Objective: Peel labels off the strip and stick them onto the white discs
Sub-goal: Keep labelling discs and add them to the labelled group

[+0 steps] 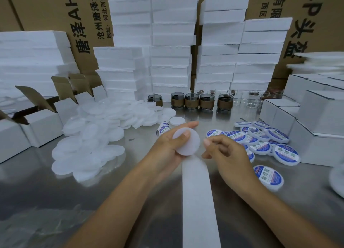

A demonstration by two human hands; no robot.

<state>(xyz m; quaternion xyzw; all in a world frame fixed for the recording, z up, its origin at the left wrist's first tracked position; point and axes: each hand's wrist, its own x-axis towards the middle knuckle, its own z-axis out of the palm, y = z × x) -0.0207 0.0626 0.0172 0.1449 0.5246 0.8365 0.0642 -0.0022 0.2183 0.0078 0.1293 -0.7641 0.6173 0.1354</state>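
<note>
My left hand [168, 142] grips a plain white disc [188, 145] at the table's middle, thumb pressed on its face. A label strip [163, 128] with blue printed labels shows behind that hand's fingers. Its bare white backing [198, 201] runs from under the disc toward me. My right hand [226, 152] hovers just right of the disc with fingers curled; whether it pinches a label I cannot tell. A heap of unlabelled white discs [93, 136] lies on the left. Several labelled discs [268, 141] with blue-and-white stickers lie on the right.
The steel table [46, 201] holds open white cartons [42, 125] at left and closed white boxes [320, 121] at right. Dark glass cups with brown sleeves [206, 100] and clear glasses [253, 99] stand behind. Foam block stacks [171, 48] and cardboard boxes [55, 15] wall the back.
</note>
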